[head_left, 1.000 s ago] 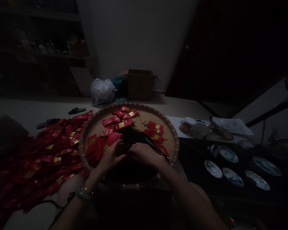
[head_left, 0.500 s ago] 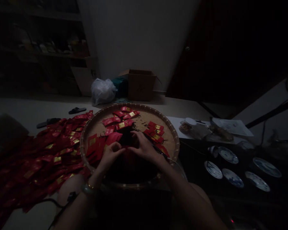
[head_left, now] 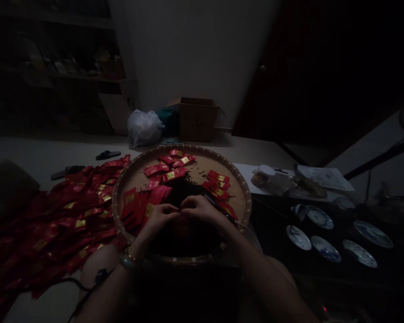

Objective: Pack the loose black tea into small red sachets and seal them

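Observation:
My left hand (head_left: 160, 216) and my right hand (head_left: 200, 208) meet over the near part of a round woven tray (head_left: 244, 188). Fingers of both are closed in a pinch on the top of a small red packet (head_left: 182, 220), which is dim and mostly lost in shadow. Beyond my fingers lies a heap of dark loose tea leaves (head_left: 185, 186). Flat red packets (head_left: 136, 204) lie left of my left hand. Fuller packets with gold labels (head_left: 175, 174) rest at the back. Beside my right hand is a dark pen-shaped tool (head_left: 220, 209) with a white cord.
A large pile of red packets (head_left: 77, 215) covers the floor at left. On the right are blue-and-white dishes (head_left: 319, 217) on a dark surface and a lidded jar (head_left: 265, 172). An open cardboard box (head_left: 198, 120) and a white plastic bag (head_left: 144, 128) stand by the wall.
My right hand has come down toward me from the tea heap. Fingertips of both hands, apart before, are now together at the packet's top.

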The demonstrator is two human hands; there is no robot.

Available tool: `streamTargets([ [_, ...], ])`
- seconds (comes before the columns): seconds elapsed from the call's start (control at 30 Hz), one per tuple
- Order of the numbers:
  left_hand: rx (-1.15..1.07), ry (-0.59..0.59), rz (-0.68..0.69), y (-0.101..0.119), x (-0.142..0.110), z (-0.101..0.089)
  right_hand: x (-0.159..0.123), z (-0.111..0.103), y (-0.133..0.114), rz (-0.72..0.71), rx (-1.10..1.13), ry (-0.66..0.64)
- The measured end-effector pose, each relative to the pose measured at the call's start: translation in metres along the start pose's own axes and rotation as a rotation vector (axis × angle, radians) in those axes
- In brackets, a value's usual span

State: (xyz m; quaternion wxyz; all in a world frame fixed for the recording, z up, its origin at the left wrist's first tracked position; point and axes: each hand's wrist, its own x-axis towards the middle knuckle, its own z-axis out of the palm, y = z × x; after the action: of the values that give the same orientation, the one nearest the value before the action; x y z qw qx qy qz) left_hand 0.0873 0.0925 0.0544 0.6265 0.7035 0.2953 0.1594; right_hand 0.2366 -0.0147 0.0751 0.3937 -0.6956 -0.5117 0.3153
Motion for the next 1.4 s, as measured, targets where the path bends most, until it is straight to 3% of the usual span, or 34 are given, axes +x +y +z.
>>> streamTargets([
  [0.13,-0.029,0.084,-0.003,-0.002,0.002,0.003,0.002,0.000,0.005,0.116,0.083,-0.050],
  [0.37,-0.159,0.066,-0.005,0.003,-0.001,0.005,0.000,-0.008,-0.007,0.153,0.215,-0.004],
  [0.47,-0.277,-0.050,-0.016,0.003,-0.005,0.010,0.001,-0.007,-0.007,0.133,0.254,0.094],
  [0.6,-0.290,-0.244,-0.133,-0.002,-0.009,0.015,0.004,-0.007,-0.005,0.092,0.354,0.208],
  [0.83,-0.161,-0.244,-0.159,-0.006,-0.012,0.015,0.003,-0.015,-0.005,0.050,0.362,0.201],
  [1.0,-0.262,-0.333,-0.105,0.001,-0.013,0.013,-0.001,-0.013,-0.012,-0.078,0.302,0.165],
  [1.17,-0.158,-0.199,0.024,-0.005,-0.009,0.012,-0.011,-0.020,-0.027,-0.282,0.187,0.086],
  [1.3,0.049,-0.106,0.184,-0.016,-0.010,0.014,-0.022,-0.037,-0.036,-0.266,-0.052,0.014],
  [1.4,0.222,-0.111,0.298,-0.018,-0.014,0.016,-0.030,-0.044,-0.042,-0.185,-0.205,-0.108],
])
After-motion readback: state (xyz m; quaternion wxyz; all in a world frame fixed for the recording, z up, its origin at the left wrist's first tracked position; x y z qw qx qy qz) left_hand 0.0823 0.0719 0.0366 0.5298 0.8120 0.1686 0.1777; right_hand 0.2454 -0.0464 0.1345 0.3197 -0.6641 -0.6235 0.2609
